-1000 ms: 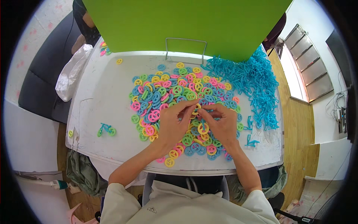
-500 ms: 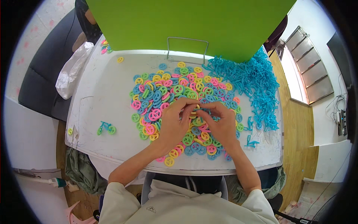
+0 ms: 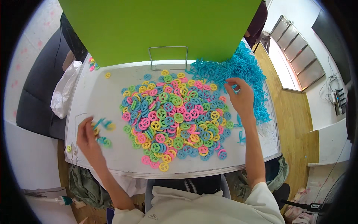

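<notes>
On the left of the table, my left hand [image 3: 88, 136] has its fingers bent at a blurred toy bicycle [image 3: 101, 124] with a blue frame and yellow wheels, apparently in its grasp. Just below that lies another toy bicycle [image 3: 105, 142] with green wheels, partly hidden. My right hand [image 3: 240, 97] is at the near-left edge of a heap of blue bicycle frames [image 3: 223, 71], thumb and forefinger curved with a gap between the tips. Between my hands spreads a pile of small plastic wheels [image 3: 173, 121] in pink, yellow, green and blue.
A green panel [image 3: 160, 30] stands across the far side, a bent wire stand [image 3: 168, 47] before it. Left of the table hangs a white plastic bag [image 3: 65, 91]. Loose blue frames [image 3: 241, 136] lie near my right forearm. Part of another person [image 3: 257, 22] shows behind the panel.
My hands have parted from over the wheel pile. The left moved to the left side with the yellow-wheeled bicycle; the right moved up and right to the blue frames. The view shifted slightly.
</notes>
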A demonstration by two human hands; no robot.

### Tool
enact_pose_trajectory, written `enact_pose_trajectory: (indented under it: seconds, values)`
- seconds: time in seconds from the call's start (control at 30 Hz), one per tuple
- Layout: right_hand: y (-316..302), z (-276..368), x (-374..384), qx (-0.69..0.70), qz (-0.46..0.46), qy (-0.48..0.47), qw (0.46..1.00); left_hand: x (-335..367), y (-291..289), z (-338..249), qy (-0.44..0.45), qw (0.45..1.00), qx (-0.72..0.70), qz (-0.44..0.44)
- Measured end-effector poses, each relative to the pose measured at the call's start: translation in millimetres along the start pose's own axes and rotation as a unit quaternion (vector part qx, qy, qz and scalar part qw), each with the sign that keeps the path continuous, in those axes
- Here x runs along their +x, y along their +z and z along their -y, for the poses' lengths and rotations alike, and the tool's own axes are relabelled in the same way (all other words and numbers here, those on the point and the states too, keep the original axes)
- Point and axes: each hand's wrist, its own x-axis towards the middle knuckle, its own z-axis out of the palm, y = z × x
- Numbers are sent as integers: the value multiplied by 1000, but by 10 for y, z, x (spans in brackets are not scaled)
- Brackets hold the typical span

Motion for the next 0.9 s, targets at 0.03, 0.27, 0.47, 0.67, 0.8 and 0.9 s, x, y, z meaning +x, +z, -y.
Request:
enact_pose_trajectory:
  seconds: [0.03,0.27,0.47,0.67,0.8,0.9]
  values:
    - [1,-131,45,-95,-10,-62,993,22,-118,205,0,999,36,-23]
    - [290,-391,151,-240,15,-101,965,-77,-584,1139,4,978,192,-81]
    - [113,-457,101,-84,-42,-44,995,-194,-425,948,37,950,268,-159]
    - [-91,-383,122,-128,-73,-25,989,-495,457,197,149,977,101,118]
    - [-109,-311,137,-79,-63,19,995,-572,1018,-150,253,913,67,314]
    - [-43,-277,55,127,-45,98,986,-502,1364,-133,369,857,92,348]
